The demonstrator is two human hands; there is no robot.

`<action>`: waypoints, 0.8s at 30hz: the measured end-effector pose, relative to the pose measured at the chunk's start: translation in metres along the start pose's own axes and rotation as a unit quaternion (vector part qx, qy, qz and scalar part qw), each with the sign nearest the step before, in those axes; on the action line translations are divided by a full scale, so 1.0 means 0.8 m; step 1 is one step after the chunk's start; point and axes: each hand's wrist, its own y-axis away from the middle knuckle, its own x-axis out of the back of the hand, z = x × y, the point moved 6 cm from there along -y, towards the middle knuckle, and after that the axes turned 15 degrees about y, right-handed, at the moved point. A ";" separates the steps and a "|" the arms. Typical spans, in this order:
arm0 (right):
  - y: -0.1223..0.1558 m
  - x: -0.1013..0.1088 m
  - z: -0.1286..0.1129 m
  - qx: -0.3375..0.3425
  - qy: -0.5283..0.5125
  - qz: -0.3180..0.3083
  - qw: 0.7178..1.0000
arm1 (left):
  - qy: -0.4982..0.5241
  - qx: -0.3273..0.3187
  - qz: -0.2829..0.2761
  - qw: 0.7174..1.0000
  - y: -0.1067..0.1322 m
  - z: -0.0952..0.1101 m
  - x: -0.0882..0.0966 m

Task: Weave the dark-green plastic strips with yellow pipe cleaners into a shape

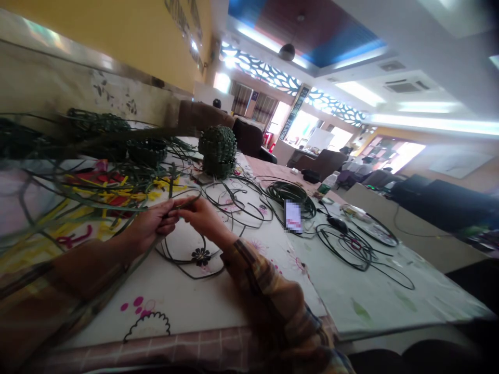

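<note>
Together left hand (153, 224), right hand (202, 215) pinch strip (189, 200).

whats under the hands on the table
Below the left hand and right hand, both pinching a green strip, dark loops lie on the flowered cloth. The sleeve covers where the loops run on.

One head-worn camera looks forward and a little down along the table (195, 304), rolled so that the tabletop slopes down to the right. The left hand (150, 224) and right hand (203, 215) sit close under the lens, mid-frame; the wide view reaches up to the ceiling (312, 31)
</note>
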 end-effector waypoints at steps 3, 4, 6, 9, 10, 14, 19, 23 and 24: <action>-0.006 0.022 0.004 0.008 -0.014 0.046 0.999 | 0.028 0.053 -0.001 0.998 -0.001 -0.002 0.000; -0.006 0.028 0.005 0.001 -0.026 0.056 0.998 | 0.027 0.071 0.000 0.997 0.000 -0.006 -0.002; -0.005 0.025 0.004 -0.004 -0.081 0.010 0.997 | 0.012 0.112 -0.001 0.994 0.005 -0.017 -0.005; -0.003 0.016 0.005 -0.015 -0.158 -0.067 0.985 | -0.033 0.165 -0.009 0.986 0.012 -0.036 -0.006; -0.006 0.020 0.009 -0.019 -0.158 -0.053 0.986 | -0.051 0.169 -0.012 0.984 0.014 -0.039 -0.005; -0.021 0.069 0.039 -0.033 -0.105 0.127 0.986 | -0.129 0.147 -0.025 0.980 0.013 -0.041 0.003; -0.030 0.106 0.065 -0.079 -0.126 0.193 0.970 | -0.201 0.142 -0.042 0.968 0.016 -0.041 -0.001; -0.028 0.080 0.054 -0.078 -0.166 0.055 0.982 | -0.206 0.039 -0.008 0.978 0.010 -0.023 -0.003; -0.025 0.068 0.049 -0.075 -0.160 0.000 0.984 | -0.201 0.009 0.008 0.979 0.008 -0.017 0.000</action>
